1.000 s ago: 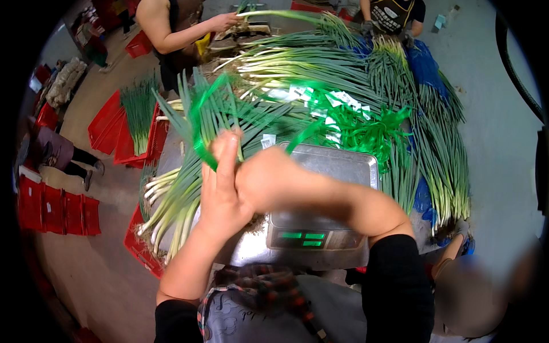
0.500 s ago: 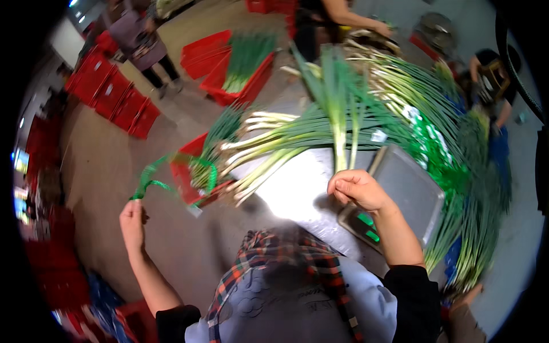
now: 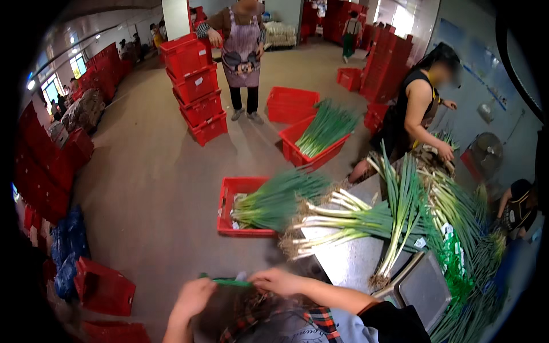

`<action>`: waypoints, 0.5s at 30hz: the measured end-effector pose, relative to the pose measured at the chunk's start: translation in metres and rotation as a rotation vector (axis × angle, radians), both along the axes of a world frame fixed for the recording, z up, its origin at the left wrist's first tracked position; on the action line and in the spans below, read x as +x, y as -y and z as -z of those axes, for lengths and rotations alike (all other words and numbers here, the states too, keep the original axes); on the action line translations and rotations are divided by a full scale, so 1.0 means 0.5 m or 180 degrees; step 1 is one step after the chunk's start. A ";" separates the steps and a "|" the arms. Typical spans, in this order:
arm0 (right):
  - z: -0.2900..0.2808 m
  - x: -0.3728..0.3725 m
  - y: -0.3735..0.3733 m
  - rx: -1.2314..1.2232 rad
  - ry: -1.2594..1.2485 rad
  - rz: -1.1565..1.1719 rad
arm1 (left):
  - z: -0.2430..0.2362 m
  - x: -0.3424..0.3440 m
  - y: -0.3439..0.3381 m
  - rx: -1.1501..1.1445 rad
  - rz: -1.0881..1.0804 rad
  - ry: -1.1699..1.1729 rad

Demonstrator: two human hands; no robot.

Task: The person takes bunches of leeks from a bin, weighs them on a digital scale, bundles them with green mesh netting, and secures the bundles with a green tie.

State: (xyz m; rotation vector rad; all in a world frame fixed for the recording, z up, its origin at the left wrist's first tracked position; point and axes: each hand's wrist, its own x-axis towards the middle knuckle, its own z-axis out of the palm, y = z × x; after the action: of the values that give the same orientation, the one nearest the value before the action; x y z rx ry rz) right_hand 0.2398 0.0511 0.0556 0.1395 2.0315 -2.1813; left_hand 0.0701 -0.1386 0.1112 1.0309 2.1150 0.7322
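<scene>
A green plastic strip stretches between my two hands, close in front of my body. My left hand is closed on its left end. The other end runs into the curled fingers of my right hand. To the right, long green onions lie across the metal table, roots towards its left edge. Another few green onions cross over them, roots pointing at me. A grey weighing scale stands beside my right forearm.
Left of the table sits a red crate of green onions, with another filled crate beyond. Stacked red crates stand near a person in an apron. A co-worker works at the table's far end. Green netting lies at right.
My hands have come together low in front of me, and my right hand now grips the strip too. The view has tilted up and swung left, showing more of the room.
</scene>
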 end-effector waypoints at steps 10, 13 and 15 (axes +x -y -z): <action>0.039 0.119 -0.041 0.1138 -0.0045 0.0445 | 0.190 -0.062 0.017 -0.1045 -0.0157 -0.2166; 0.025 0.077 -0.022 0.1583 -0.0285 0.0864 | 0.105 0.046 -0.099 0.1105 0.0303 -0.1752; -0.015 0.051 -0.006 0.1767 -0.0385 0.1064 | 0.060 0.117 -0.162 0.2004 0.0618 -0.0754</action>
State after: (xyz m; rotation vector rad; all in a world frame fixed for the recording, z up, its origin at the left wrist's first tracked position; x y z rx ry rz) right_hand 0.2654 0.0540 0.0632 0.4483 2.8101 -1.7449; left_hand 0.1284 -0.0578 0.0815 1.6996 1.9689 1.2704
